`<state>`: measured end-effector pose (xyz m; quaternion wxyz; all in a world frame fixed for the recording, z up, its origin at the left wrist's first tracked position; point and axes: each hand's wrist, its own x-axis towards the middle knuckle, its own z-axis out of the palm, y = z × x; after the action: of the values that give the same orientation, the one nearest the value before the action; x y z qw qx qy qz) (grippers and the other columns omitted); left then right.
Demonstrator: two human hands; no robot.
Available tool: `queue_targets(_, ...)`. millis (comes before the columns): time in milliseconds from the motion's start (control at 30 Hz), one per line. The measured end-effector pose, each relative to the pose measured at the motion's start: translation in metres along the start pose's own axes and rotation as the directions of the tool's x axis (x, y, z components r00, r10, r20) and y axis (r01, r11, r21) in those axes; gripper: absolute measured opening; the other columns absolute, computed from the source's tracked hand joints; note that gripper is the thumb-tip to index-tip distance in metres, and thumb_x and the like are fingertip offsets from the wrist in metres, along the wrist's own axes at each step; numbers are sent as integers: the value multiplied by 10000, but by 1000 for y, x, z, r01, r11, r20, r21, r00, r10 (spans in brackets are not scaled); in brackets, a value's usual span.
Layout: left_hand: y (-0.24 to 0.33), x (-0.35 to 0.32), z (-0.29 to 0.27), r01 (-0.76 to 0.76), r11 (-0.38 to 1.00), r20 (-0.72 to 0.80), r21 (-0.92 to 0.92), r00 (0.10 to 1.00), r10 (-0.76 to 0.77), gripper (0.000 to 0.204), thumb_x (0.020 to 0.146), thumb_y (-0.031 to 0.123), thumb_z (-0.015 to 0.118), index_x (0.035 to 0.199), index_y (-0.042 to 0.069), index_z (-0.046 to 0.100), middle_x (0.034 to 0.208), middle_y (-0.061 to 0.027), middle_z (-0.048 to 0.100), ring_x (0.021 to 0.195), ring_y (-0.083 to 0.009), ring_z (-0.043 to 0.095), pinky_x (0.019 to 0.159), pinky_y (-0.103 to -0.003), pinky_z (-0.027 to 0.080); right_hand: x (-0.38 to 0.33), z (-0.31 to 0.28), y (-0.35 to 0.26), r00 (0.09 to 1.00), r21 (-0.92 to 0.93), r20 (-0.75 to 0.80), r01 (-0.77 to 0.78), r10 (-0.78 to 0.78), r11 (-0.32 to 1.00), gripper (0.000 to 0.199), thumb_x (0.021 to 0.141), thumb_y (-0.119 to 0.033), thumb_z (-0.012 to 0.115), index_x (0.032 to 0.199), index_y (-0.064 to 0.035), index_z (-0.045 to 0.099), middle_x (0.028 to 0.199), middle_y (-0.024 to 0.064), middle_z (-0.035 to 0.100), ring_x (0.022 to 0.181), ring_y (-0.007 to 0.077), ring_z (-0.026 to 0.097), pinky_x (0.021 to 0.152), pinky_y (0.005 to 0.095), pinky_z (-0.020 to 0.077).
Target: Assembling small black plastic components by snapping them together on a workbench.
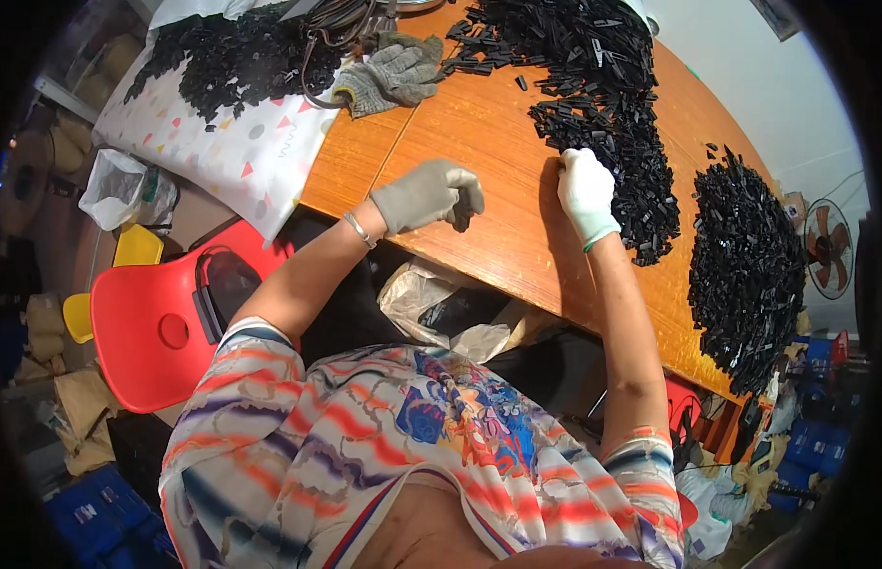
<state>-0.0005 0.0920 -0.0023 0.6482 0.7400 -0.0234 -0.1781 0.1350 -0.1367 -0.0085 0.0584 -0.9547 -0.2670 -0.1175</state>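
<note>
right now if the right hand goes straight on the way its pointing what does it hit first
Most likely the pile of black pieces just beyond the knuckles of the right hand; its height is unclear, so it might touch them already or pass above.

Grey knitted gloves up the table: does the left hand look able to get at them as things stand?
Probably yes: only wooden tabletop shows between the left hand and the grey knitted gloves. It seems to hold dark pieces, though, so it may need to drop those first.
</note>
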Motion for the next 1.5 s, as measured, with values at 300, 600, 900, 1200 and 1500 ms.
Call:
queue_targets(300,-8,-23,25,-119,966,-91,231,985,144,260,739,-68,407,823,9,641,744,-117,652,707,-212,640,629,-312,482,-27,-3,-18,997,200,-44,-60,71,978,126,833,-195,630,850,-75,664,894,184,590,784,373,624,707,446,502)
queue_targets(600,16,-39,2,-273,795,374,541,925,63,429,819,58,488,1236,138,548,904,-82,682,829,-229,650,752,-355,501,-52,-13,-40,979,480,159,-189,127,857,183,857,-229,619,911,-62,671,943,174,643,900,338,624,787,385,492)
queue_targets(900,15,109,-66,128,640,-477,757,778,409,610,896,200,524,1430,41,276,1424,-233,351,1206,-398,461,1012,-454,393,-71,-20,-52,999,480,32,-19,4,877,78,809,-118,610,865,-100,662,885,149,568,834,357,593,748,420,476)
queue_targets(1200,21,230,-126,464,552,-685,693,662,304,705,941,539,396,1495,140,223,1537,-191,198,1413,-397,176,1120,-519,211,-72,-3,-59,977,523,-210,79,38,849,109,804,-69,643,913,-82,641,789,132,579,725,322,593,643,398,489)
queue_targets(1500,36,220,-104,182,489,-361,853,883,301,497,924,496,471,1329,209,500,1308,-74,535,1220,-275,485,1002,-411,423,-70,4,-55,969,497,-243,90,39,863,117,781,-35,658,887,-82,639,769,120,569,698,301,594,621,379,490)
